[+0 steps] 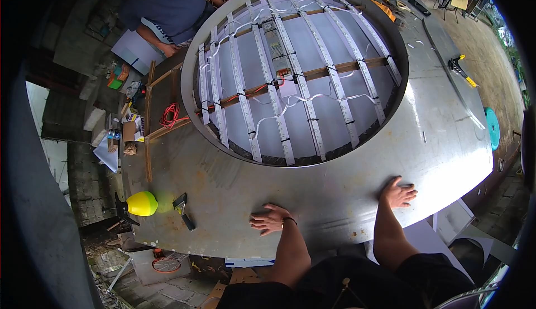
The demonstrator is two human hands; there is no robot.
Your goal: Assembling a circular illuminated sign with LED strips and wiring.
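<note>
Both of my hands rest on a grey metal tabletop (329,189) near its front edge, holding nothing. My left hand (270,219) lies palm down, its fingers spread and pointing left, with a dark band at the wrist. My right hand (398,193) is also flat, fingers apart, further right. Beyond them lies a large round metal frame (251,160), apart from both hands. Inside it run several white LED strips (270,91), joined by white wires. A perforated metal power supply (276,46) sits among them, with red wires at its near end.
A yellow-green spray bottle (142,203) and a scraper-like tool (183,211) are at the left. A coil of red wire (170,115) lies beside the frame. Black-and-yellow pliers (461,71) and a long thin strip (451,74) are at right. A co-worker (167,10) is at far left.
</note>
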